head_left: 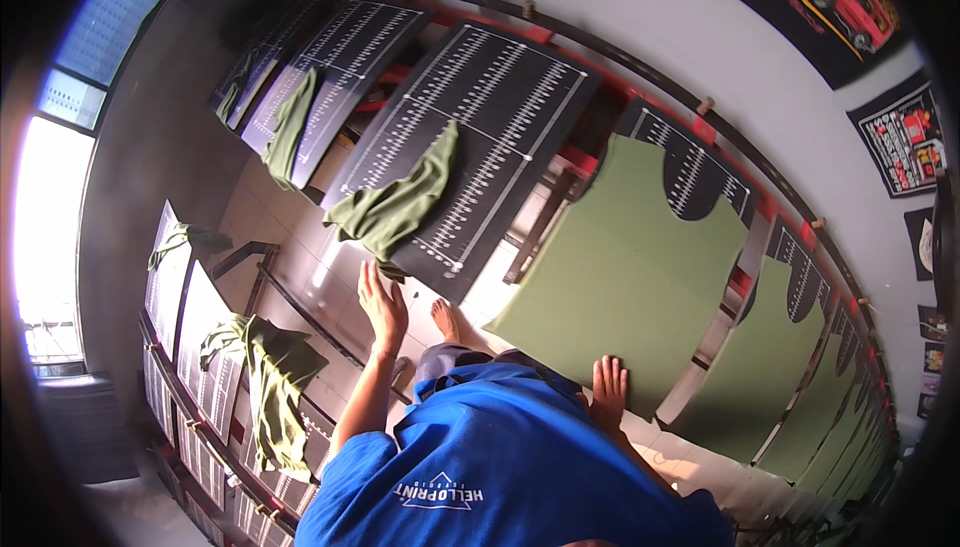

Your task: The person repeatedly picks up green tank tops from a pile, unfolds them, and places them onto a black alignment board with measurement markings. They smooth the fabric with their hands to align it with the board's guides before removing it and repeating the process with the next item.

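My right hand (608, 387) rests at the near edge of a green cut shirt panel (620, 267), fingers stretched out. The panel lies smooth on a black board (690, 177) marked with white ruler lines, and its neck cut-out bares part of the board. My left hand (383, 307) is raised with the fingers extended and nothing in it. Just beyond it, a crumpled green cloth piece (400, 202) lies across the lower end of another black marked board (490, 117). I cannot tell whether my left fingertips touch the cloth's hanging end.
More flat green panels (755, 377) cover boards to the right. Crumpled green cloths (290, 132) lie on boards at far left, and another (265, 377) drapes over a lower-left rack. A dark rail (620, 52) runs along the wall. Tiled floor (275, 212) shows between rows.
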`<state>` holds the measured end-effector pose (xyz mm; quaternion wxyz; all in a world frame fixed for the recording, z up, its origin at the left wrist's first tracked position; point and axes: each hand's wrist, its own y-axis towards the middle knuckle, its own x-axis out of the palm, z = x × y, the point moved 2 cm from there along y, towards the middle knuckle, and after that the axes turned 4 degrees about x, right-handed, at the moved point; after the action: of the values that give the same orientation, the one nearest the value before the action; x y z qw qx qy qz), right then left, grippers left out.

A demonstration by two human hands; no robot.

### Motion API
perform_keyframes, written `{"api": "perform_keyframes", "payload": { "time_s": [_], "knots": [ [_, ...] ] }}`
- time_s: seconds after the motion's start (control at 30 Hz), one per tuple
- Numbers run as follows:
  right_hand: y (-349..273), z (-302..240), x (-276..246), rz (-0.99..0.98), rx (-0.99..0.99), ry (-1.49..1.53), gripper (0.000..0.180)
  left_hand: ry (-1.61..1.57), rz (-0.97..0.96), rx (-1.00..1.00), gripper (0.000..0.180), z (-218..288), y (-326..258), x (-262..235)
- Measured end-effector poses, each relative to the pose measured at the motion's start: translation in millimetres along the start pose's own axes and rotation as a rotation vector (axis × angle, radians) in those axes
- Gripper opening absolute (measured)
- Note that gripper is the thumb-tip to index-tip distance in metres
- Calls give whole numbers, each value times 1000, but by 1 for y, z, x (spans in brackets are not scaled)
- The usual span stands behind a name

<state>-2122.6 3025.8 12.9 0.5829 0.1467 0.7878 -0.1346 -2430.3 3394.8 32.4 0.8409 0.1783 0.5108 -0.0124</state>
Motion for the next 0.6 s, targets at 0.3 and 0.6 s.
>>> {"api": "perform_keyframes", "payload": {
  "time_s": [0.3,0.6],
  "knots": [
    [257,-294,23,-306,383,1369,43,-558,51,-167,88,-231,131,38],
    [319,-319,64,-21,421,1189,20,-1437,-600,-282,30,-221,141,-17]
  ]
}}
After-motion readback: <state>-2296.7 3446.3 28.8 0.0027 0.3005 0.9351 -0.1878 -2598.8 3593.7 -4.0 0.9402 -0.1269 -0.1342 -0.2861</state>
